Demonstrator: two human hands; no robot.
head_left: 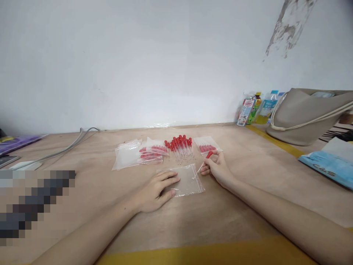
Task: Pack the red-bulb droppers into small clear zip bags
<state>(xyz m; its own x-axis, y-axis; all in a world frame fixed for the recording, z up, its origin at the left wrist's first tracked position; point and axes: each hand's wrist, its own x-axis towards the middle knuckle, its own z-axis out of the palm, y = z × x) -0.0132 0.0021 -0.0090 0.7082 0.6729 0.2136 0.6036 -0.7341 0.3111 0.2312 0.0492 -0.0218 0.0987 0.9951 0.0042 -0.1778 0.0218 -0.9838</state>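
Observation:
A clear zip bag lies flat on the table, its zip edge toward the right. My left hand rests on the bag's left part with fingers spread. In my right hand is a dropper with a red bulb, pinched between the fingers, its thin clear end pointing down at the bag's right edge. Just behind the bag is a pile of red-bulbed droppers. One bag of droppers lies behind my right hand. Left of the pile are several filled bags beside flat clear bags.
A grey bag with a cord, drink bottles and a carton stand at the back right. A blue packet lies on the right. Grey cables cross the left side. Yellow tape runs along the front edge.

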